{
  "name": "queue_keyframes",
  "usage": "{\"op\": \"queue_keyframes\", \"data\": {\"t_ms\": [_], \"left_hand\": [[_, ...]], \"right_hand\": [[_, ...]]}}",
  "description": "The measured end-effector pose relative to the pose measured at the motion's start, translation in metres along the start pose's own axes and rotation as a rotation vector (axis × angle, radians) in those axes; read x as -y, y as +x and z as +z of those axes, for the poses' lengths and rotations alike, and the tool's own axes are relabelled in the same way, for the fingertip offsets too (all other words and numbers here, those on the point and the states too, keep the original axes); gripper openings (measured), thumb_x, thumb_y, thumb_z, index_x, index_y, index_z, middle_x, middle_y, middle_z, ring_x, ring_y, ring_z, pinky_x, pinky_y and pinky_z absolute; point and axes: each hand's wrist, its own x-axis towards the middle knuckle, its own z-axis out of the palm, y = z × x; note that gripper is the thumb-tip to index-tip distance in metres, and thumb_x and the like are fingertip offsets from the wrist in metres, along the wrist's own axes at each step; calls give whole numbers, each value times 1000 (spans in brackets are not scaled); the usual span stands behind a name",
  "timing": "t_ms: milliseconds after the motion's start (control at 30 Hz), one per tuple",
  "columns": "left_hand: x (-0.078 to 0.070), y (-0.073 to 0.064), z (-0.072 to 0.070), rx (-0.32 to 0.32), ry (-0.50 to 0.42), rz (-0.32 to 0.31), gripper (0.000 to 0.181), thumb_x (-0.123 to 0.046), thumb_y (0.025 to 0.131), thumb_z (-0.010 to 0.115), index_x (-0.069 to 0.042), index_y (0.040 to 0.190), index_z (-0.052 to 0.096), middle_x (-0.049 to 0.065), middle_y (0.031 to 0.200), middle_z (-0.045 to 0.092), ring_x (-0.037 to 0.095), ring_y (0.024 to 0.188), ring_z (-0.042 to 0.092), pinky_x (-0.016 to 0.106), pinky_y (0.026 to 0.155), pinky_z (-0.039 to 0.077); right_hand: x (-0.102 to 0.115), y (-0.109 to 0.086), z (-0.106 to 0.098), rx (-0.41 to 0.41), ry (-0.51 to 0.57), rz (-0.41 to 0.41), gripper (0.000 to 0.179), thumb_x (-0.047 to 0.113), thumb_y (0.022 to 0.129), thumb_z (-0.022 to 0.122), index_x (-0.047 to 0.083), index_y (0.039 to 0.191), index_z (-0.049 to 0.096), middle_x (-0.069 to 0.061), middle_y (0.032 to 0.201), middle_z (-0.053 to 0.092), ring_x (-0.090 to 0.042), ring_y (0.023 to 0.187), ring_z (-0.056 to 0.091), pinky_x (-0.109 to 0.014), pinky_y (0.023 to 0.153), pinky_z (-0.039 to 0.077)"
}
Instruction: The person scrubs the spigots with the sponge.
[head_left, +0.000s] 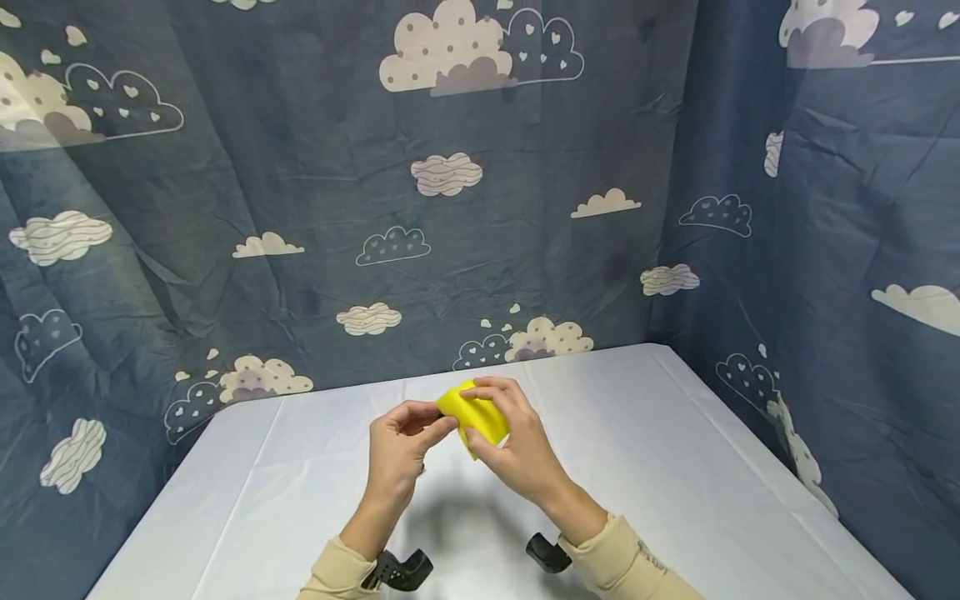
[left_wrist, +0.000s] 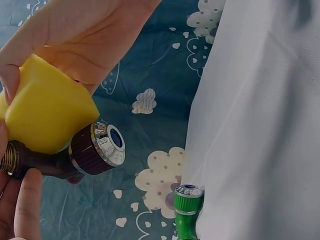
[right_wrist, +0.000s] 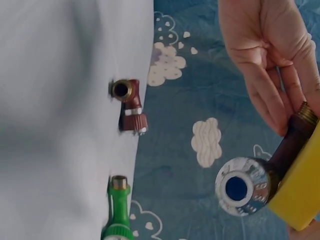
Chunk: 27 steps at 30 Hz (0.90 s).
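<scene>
My left hand (head_left: 396, 458) pinches a dark brown angle valve (left_wrist: 50, 164) by its threaded brass end. The valve's ribbed knob has a chrome collar and a blue centre; in the right wrist view, this knob (right_wrist: 240, 186) faces the camera. My right hand (head_left: 528, 458) grips a yellow sponge (head_left: 480, 412), which lies against the valve body. Both hands are raised above the table, close together. Seen from the head, sponge and fingers hide nearly all of the valve.
A white cloth covers the table (head_left: 300, 500). Another brown valve (right_wrist: 133, 104) and a green valve (right_wrist: 119, 210) are on it in the right wrist view. The left wrist view shows a green valve (left_wrist: 188, 215). A cloud-print curtain (head_left: 315, 167) hangs behind and beside the table.
</scene>
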Motion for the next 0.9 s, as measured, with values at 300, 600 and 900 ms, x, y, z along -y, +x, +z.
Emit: {"op": "queue_keyframes", "data": {"t_ms": [300, 600, 900], "left_hand": [[-6, 1, -4, -31, -95, -11, 27, 6, 83, 88, 13, 105, 74, 0, 93, 82, 17, 90, 80, 33, 84, 68], [-13, 4, -7, -34, -110, -4, 26, 5, 86, 86, 13, 108, 75, 2, 91, 82, 17, 85, 82, 21, 65, 64], [-17, 1, -7, 4, -162, 24, 23, 12, 87, 81, 16, 108, 74, 4, 91, 82, 17, 84, 82, 32, 79, 69]], "right_hand": [[-7, 0, 0, 6, -93, -67, 46, 6, 86, 77, 16, 131, 70, -8, 146, 57, -27, 127, 63, -34, 90, 63], [-15, 2, -6, -18, -177, -56, 45, 6, 86, 78, 14, 130, 70, -12, 146, 56, -30, 127, 63, -39, 91, 64], [-28, 7, -16, -104, -180, 20, 45, 5, 87, 78, 11, 131, 70, -14, 146, 56, -32, 123, 65, -39, 90, 64]]}}
